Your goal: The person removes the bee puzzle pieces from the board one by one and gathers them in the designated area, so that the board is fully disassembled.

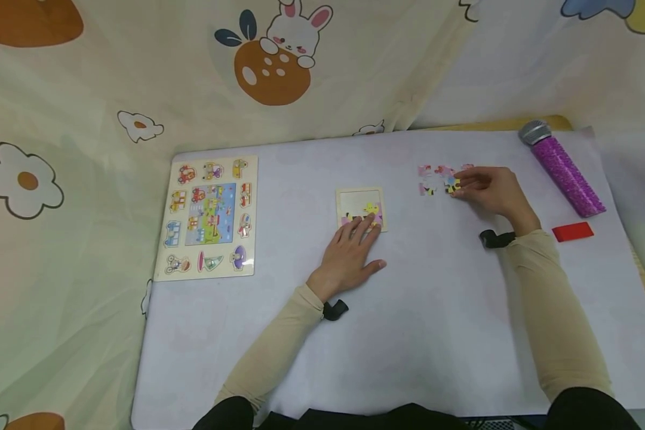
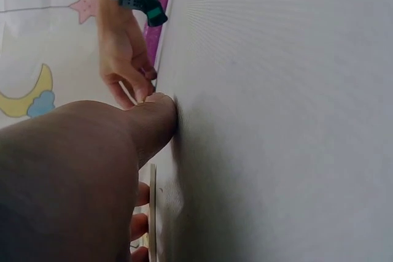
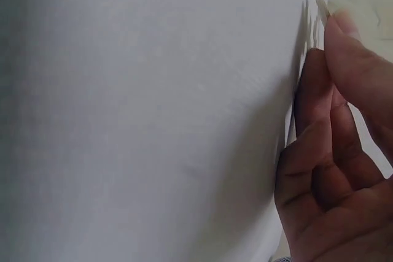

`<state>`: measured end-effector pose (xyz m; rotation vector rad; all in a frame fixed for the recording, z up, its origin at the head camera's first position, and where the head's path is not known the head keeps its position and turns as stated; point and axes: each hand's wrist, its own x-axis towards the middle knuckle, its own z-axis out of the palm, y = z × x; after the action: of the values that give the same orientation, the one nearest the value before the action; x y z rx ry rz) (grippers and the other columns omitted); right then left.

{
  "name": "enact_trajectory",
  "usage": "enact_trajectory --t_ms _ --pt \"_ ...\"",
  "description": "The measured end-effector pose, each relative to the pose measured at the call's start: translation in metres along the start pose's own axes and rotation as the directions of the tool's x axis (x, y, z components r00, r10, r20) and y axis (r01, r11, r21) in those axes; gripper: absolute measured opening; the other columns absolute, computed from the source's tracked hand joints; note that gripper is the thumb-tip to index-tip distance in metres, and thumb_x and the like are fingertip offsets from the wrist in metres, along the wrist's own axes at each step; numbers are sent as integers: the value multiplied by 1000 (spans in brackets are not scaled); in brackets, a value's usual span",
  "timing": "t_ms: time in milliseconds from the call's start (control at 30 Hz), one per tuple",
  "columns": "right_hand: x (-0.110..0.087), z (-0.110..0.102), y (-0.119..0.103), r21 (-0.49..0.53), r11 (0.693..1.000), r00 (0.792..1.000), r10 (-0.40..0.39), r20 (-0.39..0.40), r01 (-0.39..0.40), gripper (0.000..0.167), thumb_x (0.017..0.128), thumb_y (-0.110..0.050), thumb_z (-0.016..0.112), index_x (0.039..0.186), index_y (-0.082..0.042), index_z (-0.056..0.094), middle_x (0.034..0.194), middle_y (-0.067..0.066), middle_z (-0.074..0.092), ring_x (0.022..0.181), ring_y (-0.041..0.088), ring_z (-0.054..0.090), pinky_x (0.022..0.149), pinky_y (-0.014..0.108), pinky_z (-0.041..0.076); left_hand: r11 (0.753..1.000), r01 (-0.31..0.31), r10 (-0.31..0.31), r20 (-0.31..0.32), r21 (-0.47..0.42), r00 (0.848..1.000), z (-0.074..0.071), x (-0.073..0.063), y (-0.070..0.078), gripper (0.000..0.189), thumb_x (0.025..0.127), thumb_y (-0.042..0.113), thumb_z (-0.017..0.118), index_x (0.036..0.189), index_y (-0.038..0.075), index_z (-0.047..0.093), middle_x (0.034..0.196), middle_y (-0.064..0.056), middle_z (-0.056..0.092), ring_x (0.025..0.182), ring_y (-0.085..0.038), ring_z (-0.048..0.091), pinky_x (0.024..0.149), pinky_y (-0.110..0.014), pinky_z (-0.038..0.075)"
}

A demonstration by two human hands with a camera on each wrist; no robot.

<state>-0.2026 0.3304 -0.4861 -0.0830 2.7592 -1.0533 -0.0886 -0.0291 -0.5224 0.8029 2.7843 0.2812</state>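
Note:
My left hand (image 1: 349, 257) lies with its fingers spread over the lower edge of a small square puzzle tray (image 1: 340, 206). A few pink and yellow pieces (image 1: 372, 209) sit in the tray's lower part, partly hidden by the fingers. To the right, my right hand (image 1: 489, 188) pinches a jigsaw piece (image 1: 451, 184) between thumb and fingers; the right wrist view shows its thin edge (image 3: 321, 5) at the thumb tip. Loose jigsaw pieces (image 1: 424, 171) with pink, white and black patches lie on the table about that hand, some partly covered by it.
A larger wooden board (image 1: 249, 251) with vehicle pictures lies at the table's left. Far right are a microphone with a glittery purple handle (image 1: 567, 173) and a flat red block (image 1: 573, 232). A patterned cloth (image 1: 183, 77) hangs behind the white table (image 1: 424, 340).

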Motion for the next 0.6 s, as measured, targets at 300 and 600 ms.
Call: enact_trajectory --t_ms 300,600 --pt "4 1 2 -52 998 999 27 41 -25 52 94 -41 83 136 -13 73 126 19 74 97 16 61 78 21 43 1000 7 -7 0 -3 1000 -1 0 1 82 106 62 51 170 19 23 180 -3 10 164 -29 13 133 -45 18" --pt "6 0 1 -86 996 998 13 63 -7 46 95 -35 82 132 -9 74 125 21 73 96 21 62 75 20 44 1000 10 -10 2 3 1000 2 1 0 88 106 63 50 172 18 13 180 -3 9 164 -28 12 133 -43 16"
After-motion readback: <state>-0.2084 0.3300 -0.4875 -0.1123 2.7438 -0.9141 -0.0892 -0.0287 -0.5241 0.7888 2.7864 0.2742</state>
